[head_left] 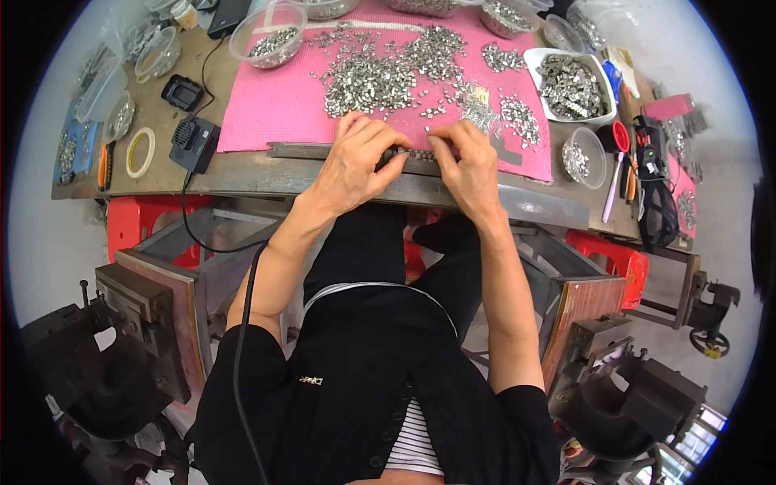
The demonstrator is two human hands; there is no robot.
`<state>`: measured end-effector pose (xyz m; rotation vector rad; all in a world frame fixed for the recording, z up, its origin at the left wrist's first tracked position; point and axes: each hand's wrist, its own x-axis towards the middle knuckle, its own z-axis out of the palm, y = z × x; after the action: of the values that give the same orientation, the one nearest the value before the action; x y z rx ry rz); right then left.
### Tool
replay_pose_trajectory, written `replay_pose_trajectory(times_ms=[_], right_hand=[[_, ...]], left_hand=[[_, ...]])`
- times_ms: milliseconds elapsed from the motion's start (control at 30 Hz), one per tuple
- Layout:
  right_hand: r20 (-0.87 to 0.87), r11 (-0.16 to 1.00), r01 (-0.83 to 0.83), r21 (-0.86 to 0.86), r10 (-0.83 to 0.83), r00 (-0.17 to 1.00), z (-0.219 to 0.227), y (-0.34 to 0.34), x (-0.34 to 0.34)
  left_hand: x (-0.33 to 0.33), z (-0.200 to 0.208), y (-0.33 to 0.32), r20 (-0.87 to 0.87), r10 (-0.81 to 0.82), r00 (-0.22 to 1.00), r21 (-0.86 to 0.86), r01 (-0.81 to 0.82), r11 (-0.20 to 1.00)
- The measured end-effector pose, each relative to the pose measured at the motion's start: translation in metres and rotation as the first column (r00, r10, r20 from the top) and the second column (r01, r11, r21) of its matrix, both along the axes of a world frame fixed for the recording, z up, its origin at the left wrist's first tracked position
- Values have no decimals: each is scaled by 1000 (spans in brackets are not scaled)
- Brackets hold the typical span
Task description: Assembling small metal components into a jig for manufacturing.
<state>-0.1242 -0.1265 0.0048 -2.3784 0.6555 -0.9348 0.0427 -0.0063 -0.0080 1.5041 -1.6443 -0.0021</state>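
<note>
Fingers (402, 158) of both hands bent and pinched down on a row of small metal pieces (418, 153) seated in a long metal bar (323, 150), at the near edge of the workbench (242, 174). Left hand (356, 162) and right hand (467, 162) almost met over that row, thumbs tucked under, fingertips closed on the pieces rather than spread. Beyond, spread across a pink mat (275, 105), a wide loose heap of the same metal pieces (372, 81). At the right, heaped in a white tray (531, 58); smaller still, filling a clear bowl (594, 145). Probably best done by pressing each piece flat and square against its neighbour, keeping the row straight, taking one piece at a time.
</note>
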Motion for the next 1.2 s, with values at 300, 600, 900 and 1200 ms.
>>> replay_pose_trajectory(times_ms=[300, 600, 900, 1200], right_hand=[[-130, 996, -8, -90, -4, 991, -6, -17, 10], [-34, 993, -85, -77, 82, 996, -3, 7, -8], [-95, 997, 11, -71, -17, 995, -6, -27, 13], [-164, 988, -26, -150, 1, 986, -4, -32, 15]], left_hand=[[-1, 0, -3, 8, -17, 1000, -1, 17, 1000], [-3, -3, -4, 25, 22, 999, -24, -22, 999], [-5, 1, -5, 14, 36, 999, 5, -36, 999], [-2, 6, -13, 30, 150, 988, 32, -151, 988]])
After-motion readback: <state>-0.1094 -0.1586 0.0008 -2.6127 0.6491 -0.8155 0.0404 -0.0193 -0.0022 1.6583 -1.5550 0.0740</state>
